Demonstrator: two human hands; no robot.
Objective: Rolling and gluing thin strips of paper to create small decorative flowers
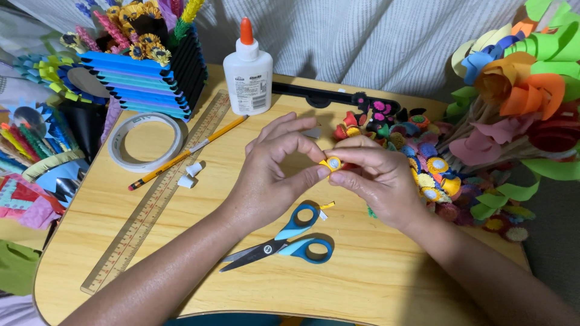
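Observation:
Both my hands meet over the middle of the wooden table [374, 265]. Between their fingertips sits a small rolled paper coil [333, 163], yellow-orange with a pale centre. My left hand [275, 166] pinches it from the left with thumb and forefinger. My right hand [374, 175] grips it from the right. Blue-handled scissors [284, 241] lie shut just below my wrists. A small yellow paper scrap [327, 206] rests beside the scissor handles.
A white glue bottle [248, 69] with an orange cap stands at the back. A tape roll [147, 142], pencil [187, 152] and long ruler [157, 193] lie left. Several finished paper coils [417, 151] pile up right, beside paper flowers [519, 84]. A blue stick box [145, 78] stands back left.

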